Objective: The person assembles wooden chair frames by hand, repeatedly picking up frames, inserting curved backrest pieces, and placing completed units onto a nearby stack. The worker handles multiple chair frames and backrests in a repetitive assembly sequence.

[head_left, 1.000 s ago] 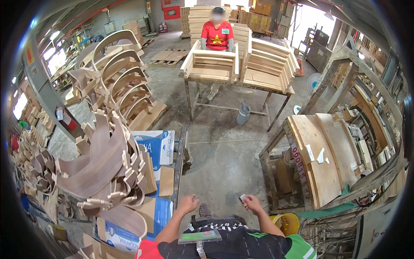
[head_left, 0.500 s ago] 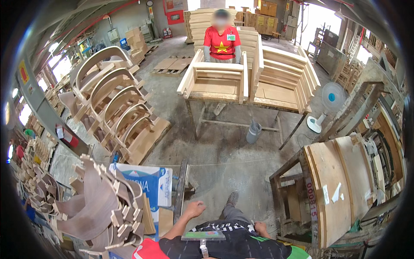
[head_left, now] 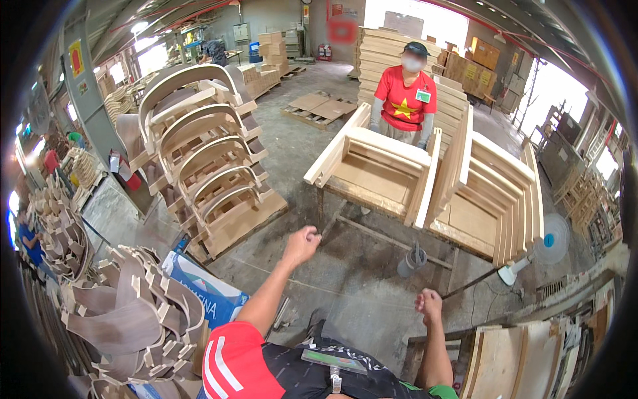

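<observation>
Since half a second ago, left hand (head_left: 303,246) and right hand (head_left: 429,302) are higher in view and out from the body; table (head_left: 367,202) looks closer, whole scene swung. Table carries pale wooden frames, one set at left (head_left: 389,143) and a nested group (head_left: 503,159) at right; it stands ahead, beyond both hands. Left of it, tiered stack of curved frames (head_left: 197,110); nearer, at lower left, pile of brown curved pieces (head_left: 126,326); co-worker (head_left: 407,100) in red shirt and cap stands behind the table; fan (head_left: 550,239) beside the table's right end; grey bucket (head_left: 412,261) on floor by the table's crossbar, between the hands and the frames. Left fingers part-curled, near the table's left leg in view, can't tell if they grip anything; right fingers curled inward, nearest the bucket, can't tell how tightly or on what.
</observation>
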Available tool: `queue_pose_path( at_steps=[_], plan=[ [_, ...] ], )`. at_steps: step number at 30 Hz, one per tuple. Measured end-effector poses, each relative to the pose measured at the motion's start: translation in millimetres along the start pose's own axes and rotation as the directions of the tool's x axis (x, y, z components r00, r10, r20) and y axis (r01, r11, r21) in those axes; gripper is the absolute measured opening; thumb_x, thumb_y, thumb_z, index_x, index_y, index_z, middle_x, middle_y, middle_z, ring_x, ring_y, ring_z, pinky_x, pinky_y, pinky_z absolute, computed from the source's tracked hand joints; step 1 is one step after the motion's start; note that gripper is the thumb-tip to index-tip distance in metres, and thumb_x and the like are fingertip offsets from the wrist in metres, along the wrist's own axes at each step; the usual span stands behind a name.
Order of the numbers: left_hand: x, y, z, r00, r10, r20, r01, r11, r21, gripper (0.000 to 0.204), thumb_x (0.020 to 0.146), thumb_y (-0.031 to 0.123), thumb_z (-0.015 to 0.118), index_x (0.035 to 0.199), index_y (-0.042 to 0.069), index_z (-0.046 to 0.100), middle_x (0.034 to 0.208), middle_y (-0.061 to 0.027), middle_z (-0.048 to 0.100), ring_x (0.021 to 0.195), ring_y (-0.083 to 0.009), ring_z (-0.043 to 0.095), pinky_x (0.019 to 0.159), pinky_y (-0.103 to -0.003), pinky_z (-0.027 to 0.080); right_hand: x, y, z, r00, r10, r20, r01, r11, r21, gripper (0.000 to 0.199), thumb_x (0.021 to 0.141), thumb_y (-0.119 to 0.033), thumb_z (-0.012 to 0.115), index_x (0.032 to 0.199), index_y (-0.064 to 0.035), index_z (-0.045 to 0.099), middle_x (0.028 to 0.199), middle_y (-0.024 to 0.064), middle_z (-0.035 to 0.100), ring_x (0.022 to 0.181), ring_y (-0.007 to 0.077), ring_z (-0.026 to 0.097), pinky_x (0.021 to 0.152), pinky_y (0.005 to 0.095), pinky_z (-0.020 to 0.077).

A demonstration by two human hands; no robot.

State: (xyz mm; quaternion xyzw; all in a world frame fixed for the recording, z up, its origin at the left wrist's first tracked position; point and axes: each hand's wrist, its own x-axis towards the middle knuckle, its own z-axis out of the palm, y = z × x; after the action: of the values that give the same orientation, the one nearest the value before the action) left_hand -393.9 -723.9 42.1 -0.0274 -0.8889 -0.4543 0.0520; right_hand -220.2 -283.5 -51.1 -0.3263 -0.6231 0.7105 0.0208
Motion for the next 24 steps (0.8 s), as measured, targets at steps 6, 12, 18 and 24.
queue_pose_path(
  at_steps=[6,12,18,24],
  plan=[
    [169.7,4.9,-24.1,0.959,0.081,-0.272,-0.025,0.979,0.202,0.055,0.092,0.034,0.072,0.137,0.005,0.060,0.119,-0.0204,0.067,0.116,-0.0388,0.064,0.098,-0.048,0.051,103.3,-130.8,88.8,0.979,-0.202,-0.022,0.201,0.979,-0.020,0.023,0.105,-0.031,0.063,0.115,-0.0111,0.062,0.087,-0.0020,0.062,0.068,0.0061,0.059,0.051,0.0239,0.0479],
    [291.8,19.0,5.8,0.968,-0.239,0.083,0.198,0.921,0.336,0.068,0.095,0.040,0.070,0.150,0.008,0.046,0.147,-0.0207,0.053,0.138,-0.0403,0.050,0.113,-0.051,0.044,184.3,-180.8,112.2,0.983,-0.169,-0.068,0.132,0.919,-0.370,0.056,0.102,-0.045,0.064,0.138,-0.0039,0.053,0.114,0.0077,0.062,0.095,0.0266,0.067,0.063,0.0396,0.0591],
    [315.4,-27.1,-4.1,0.939,-0.312,0.148,0.249,0.908,0.336,0.063,0.094,0.040,0.068,0.144,0.008,0.049,0.135,-0.0217,0.066,0.126,-0.0402,0.063,0.105,-0.053,0.050,187.9,-173.9,169.3,0.976,-0.210,0.050,0.215,0.958,-0.190,0.038,0.104,-0.031,0.059,0.127,-0.0011,0.056,0.100,0.0086,0.061,0.080,0.0201,0.061,0.065,0.0362,0.0519],
    [233.9,-75.1,-5.6,0.970,-0.138,0.201,0.112,0.984,0.137,0.060,0.089,0.041,0.077,0.133,0.004,0.059,0.114,-0.0200,0.073,0.100,-0.0366,0.072,0.087,-0.046,0.056,112.1,-103.0,102.1,0.972,-0.231,0.050,0.237,0.947,-0.216,0.030,0.101,-0.022,0.066,0.120,-0.0005,0.058,0.091,0.0050,0.062,0.071,0.0170,0.060,0.065,0.0344,0.0531]
  ],
)
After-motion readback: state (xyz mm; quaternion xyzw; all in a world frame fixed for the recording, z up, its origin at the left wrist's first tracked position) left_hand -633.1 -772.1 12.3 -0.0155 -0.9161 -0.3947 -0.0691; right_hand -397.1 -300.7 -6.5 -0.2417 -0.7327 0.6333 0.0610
